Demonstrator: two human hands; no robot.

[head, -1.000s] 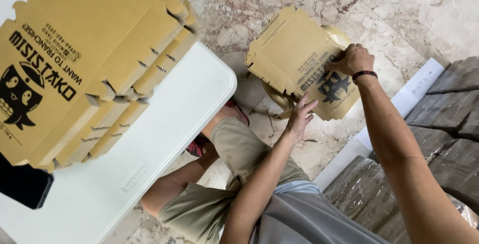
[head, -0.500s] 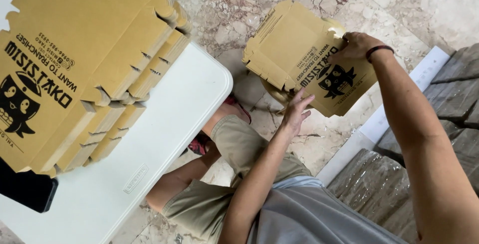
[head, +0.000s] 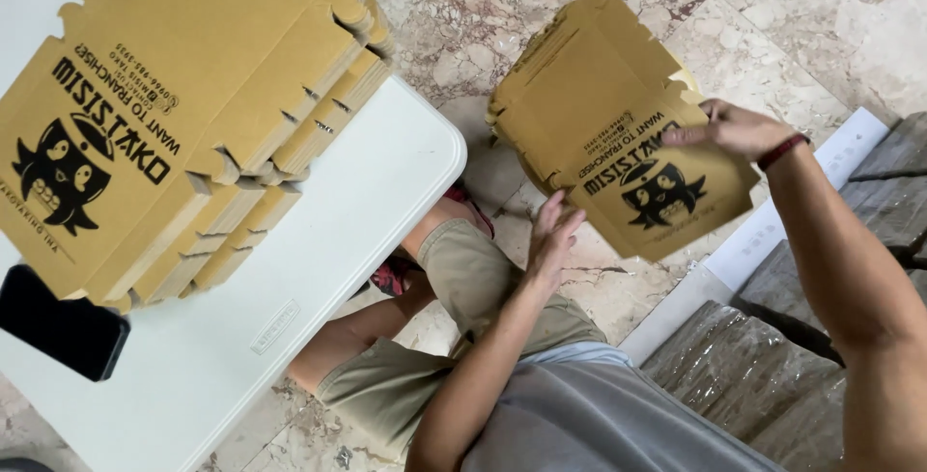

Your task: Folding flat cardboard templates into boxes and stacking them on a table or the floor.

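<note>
Now the right hand is pinching the flat cardboard box, while the left hand, fingers apart, is touching its lower edge.

Box stack on table — left
</note>
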